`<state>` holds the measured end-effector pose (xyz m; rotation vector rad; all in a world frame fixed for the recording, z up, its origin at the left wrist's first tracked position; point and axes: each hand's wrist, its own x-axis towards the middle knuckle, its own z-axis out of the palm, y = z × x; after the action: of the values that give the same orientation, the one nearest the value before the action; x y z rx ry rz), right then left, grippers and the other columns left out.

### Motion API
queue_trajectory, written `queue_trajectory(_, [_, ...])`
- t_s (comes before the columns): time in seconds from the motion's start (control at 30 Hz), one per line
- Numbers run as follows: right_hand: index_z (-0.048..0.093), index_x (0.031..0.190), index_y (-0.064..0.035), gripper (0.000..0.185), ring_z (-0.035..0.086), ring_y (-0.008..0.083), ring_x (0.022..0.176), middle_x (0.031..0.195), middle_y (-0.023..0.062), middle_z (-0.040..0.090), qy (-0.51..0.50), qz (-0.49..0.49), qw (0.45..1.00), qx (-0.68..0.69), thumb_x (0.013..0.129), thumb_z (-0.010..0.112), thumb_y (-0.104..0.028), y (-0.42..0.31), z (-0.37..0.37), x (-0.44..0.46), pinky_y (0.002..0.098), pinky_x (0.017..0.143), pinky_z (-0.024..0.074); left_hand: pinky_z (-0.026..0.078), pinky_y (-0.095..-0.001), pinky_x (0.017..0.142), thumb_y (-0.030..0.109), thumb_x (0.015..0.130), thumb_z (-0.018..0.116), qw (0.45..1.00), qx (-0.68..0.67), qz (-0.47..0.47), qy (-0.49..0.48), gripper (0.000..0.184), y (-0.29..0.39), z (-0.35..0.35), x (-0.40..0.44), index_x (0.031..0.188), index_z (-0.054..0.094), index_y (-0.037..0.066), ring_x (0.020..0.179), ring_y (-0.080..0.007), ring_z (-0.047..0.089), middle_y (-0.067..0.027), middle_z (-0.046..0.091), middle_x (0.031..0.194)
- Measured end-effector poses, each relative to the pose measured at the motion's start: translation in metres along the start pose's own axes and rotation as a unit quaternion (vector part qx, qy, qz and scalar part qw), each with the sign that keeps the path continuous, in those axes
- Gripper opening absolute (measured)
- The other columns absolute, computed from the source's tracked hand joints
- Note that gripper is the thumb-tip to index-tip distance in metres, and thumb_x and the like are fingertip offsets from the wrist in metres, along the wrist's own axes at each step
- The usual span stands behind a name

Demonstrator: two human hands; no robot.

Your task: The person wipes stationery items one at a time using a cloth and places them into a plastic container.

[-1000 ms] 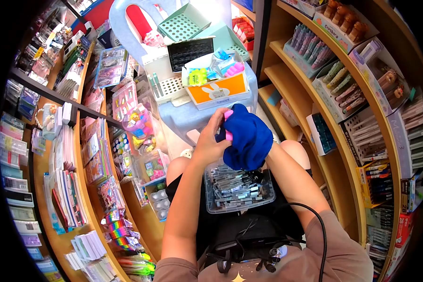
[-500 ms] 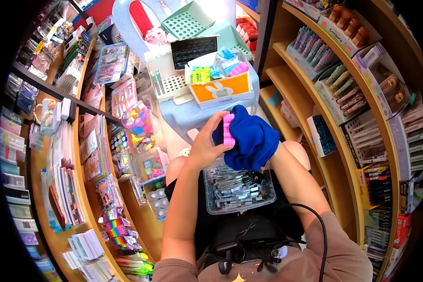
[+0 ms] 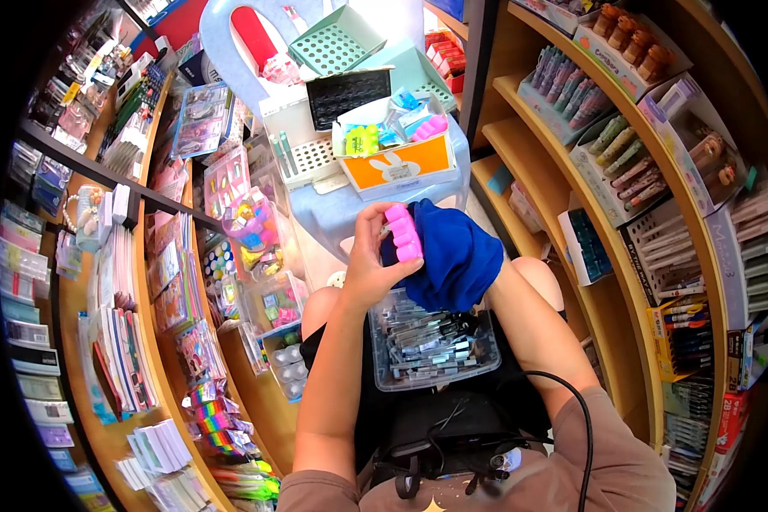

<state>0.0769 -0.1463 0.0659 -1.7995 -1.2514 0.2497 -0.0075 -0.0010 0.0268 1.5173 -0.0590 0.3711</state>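
Observation:
My left hand (image 3: pixel 372 260) grips a pink wavy-edged item (image 3: pixel 404 233) between thumb and fingers. Against its right side lies a dark blue cloth (image 3: pixel 454 256), which wraps over my right hand and hides its fingers. Below the cloth, a clear plastic tub (image 3: pixel 435 375) full of pens rests on my lap. Beyond my hands, an orange and white box (image 3: pixel 398 172) with a rabbit print stands on a blue chair (image 3: pixel 333 213). Inside that box are a yellow-green item (image 3: pixel 361 140), another pink item (image 3: pixel 429 127) and blue packets.
Curved wooden shelves (image 3: pixel 529 158) with boxed pens rise on the right. Notebooks and packets fill the left shelves (image 3: pixel 158 341). Green perforated trays (image 3: pixel 337 41) sit at the back of the chair. A black cable (image 3: pixel 587 418) runs beside my right arm.
The pink item has turned in my left hand, so more of its broad face shows beside the cloth. The cloth has shifted slightly on my right hand.

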Motion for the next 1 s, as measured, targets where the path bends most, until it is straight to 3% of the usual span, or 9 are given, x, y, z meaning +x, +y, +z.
queue_trajectory(0.17, [0.057,0.097,-0.0055,0.033,0.057,0.0337,0.087,0.091,0.0156,0.059,0.021,-0.072,0.993,0.092,0.068,0.068,-0.019,0.026,0.016,0.004,0.0396,0.074,0.0471,0.032,-0.0351,0.103,0.003,0.062,0.078,0.999,0.034,0.012,0.026,0.083,-0.004,0.001,-0.001,0.13,0.03,0.008,0.122,-0.0221,0.042,-0.0113,0.043,0.131])
queue_trajectory(0.27, [0.057,0.093,-0.0052,0.029,0.057,0.033,0.085,0.089,0.0155,0.058,0.032,-0.115,0.993,0.004,0.07,0.067,-0.019,0.024,0.011,0.002,0.0399,0.072,0.0467,0.032,-0.0355,0.104,-0.001,0.062,0.073,0.996,0.081,0.009,0.03,0.08,0.002,0.006,-0.002,0.13,0.031,0.006,0.122,-0.0231,0.044,-0.0126,0.044,0.131])
queue_trajectory(0.43, [0.057,0.092,-0.005,0.024,0.057,0.0307,0.085,0.089,0.016,0.058,0.084,0.003,0.996,-0.006,0.075,0.064,-0.02,0.035,0.021,-0.004,0.038,0.071,0.0469,0.032,-0.0362,0.105,-0.003,0.06,0.072,0.972,0.227,0.065,-0.019,0.078,0.002,0.012,-0.002,0.128,0.035,0.003,0.122,-0.0246,0.045,-0.0136,0.046,0.129])
queue_trajectory(0.53, [0.058,0.094,-0.0048,0.022,0.058,0.0285,0.087,0.094,0.0163,0.058,0.039,0.181,0.969,0.163,0.079,0.06,-0.021,0.019,0.012,-0.001,0.0359,0.072,0.0474,0.032,-0.0361,0.105,-0.004,0.061,0.071,0.977,0.197,0.076,-0.023,0.08,0.002,0.012,-0.001,0.131,0.032,0.003,0.124,-0.0254,0.044,-0.0138,0.045,0.13])
queue_trajectory(0.63, [0.057,0.101,-0.0056,0.024,0.059,0.0263,0.086,0.098,0.0152,0.059,0.033,0.02,0.999,0.008,0.081,0.059,-0.019,0.036,0.016,-0.004,0.0335,0.073,0.0484,0.031,-0.0358,0.106,-0.005,0.062,0.07,0.984,0.158,0.075,-0.019,0.081,0.009,0.014,-0.002,0.132,0.03,0.003,0.125,-0.027,0.043,-0.0154,0.043,0.132])
queue_trajectory(0.7, [0.057,0.104,-0.0065,0.027,0.06,0.0261,0.084,0.098,0.0144,0.059,0.055,-0.052,0.997,-0.01,0.08,0.06,-0.018,0.034,0.018,-0.005,0.0322,0.073,0.0486,0.031,-0.0356,0.107,-0.007,0.063,0.067,0.989,0.141,0.052,-0.007,0.079,0.013,0.021,-0.003,0.132,0.03,0.002,0.125,-0.0295,0.042,-0.0179,0.04,0.134])
queue_trajectory(0.77, [0.057,0.105,-0.0069,0.03,0.061,0.026,0.083,0.098,0.0137,0.059,0.083,-0.003,0.988,0.13,0.077,0.063,-0.016,0.024,0.017,-0.005,0.0312,0.074,0.0487,0.032,-0.0365,0.105,-0.005,0.065,0.068,0.982,0.157,0.089,0.056,0.073,0.01,0.028,-0.004,0.129,0.034,0.002,0.125,-0.0304,0.042,-0.0192,0.041,0.134])
queue_trajectory(0.8, [0.057,0.105,-0.0069,0.032,0.061,0.0259,0.083,0.098,0.0134,0.06,0.099,0.081,0.952,0.276,0.075,0.064,-0.016,0.019,0.019,-0.001,0.0308,0.074,0.0487,0.033,-0.037,0.104,-0.004,0.066,0.069,0.977,0.165,0.107,0.087,0.07,0.009,0.03,-0.004,0.127,0.036,0.001,0.125,-0.0308,0.042,-0.0198,0.042,0.134])
queue_trajectory(1.0, [0.058,0.105,-0.0068,0.032,0.061,0.0262,0.084,0.097,0.0132,0.06,0.043,0.036,0.992,0.111,0.075,0.064,-0.016,0.028,0.015,0.007,0.0312,0.074,0.0487,0.038,-0.0415,0.099,0.002,0.071,0.072,0.922,0.303,0.185,0.154,0.045,0.009,0.027,-0.008,0.111,0.051,-0.001,0.121,-0.0364,0.047,-0.0233,0.055,0.121])
